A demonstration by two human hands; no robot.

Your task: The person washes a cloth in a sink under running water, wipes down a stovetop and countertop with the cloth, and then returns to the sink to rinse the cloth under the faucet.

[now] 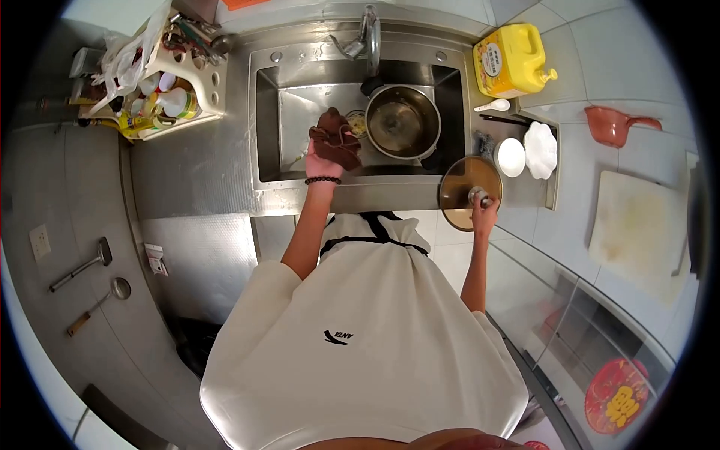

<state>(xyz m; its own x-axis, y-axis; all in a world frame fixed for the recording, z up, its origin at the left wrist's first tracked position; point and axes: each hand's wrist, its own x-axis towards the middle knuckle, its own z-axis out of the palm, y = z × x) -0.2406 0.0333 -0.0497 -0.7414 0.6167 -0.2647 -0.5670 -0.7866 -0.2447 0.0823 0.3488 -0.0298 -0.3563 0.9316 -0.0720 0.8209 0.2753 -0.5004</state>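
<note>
A crumpled brown cloth (335, 140) is held in my left hand (324, 166) over the front left part of the steel sink (300, 97); a dark beaded bracelet circles that wrist. My right hand (484, 211) grips the knob of a round glass lid (459, 187), which hangs at the counter's front edge, right of the sink. Inside the sink on the right stands a metal pot (403, 122), uncovered, with its handle at the upper left. Between cloth and pot the drain (357, 124) shows yellowish scraps.
The faucet (367, 41) rises behind the sink. On the right are a yellow jug (511, 61), a white spoon (492, 106), a white bowl (510, 157) and a scalloped white dish (541, 151). A rack (214, 86) with bottles and utensils stands left.
</note>
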